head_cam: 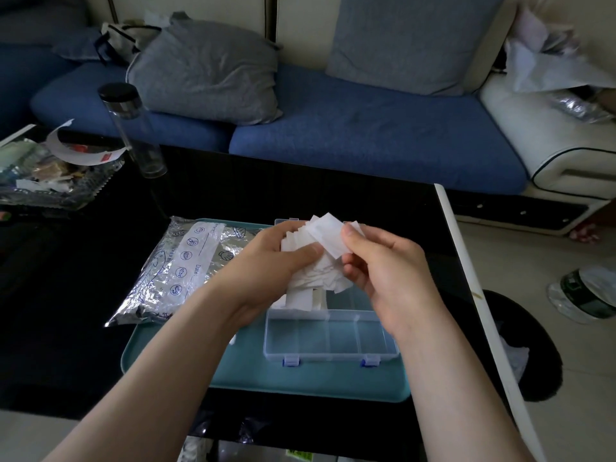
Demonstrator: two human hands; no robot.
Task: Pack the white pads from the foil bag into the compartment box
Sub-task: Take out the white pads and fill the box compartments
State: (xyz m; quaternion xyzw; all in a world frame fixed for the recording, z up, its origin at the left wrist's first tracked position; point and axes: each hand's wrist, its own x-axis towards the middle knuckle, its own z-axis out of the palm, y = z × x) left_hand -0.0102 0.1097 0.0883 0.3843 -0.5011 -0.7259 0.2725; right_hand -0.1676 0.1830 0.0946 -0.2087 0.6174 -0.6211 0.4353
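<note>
On the left the foil bag (180,271) lies flat, partly on the teal tray (300,385). Beside it the left hand (266,258) grips a loose bundle of white pads (328,235) above the far part of the compartment box (330,356). The right hand (386,268) pinches one pad at the top of the bundle. I think one pad is being separated. Next it should go down flat into a near compartment, which looks empty, while the left hand holds the rest firmly.
</note>
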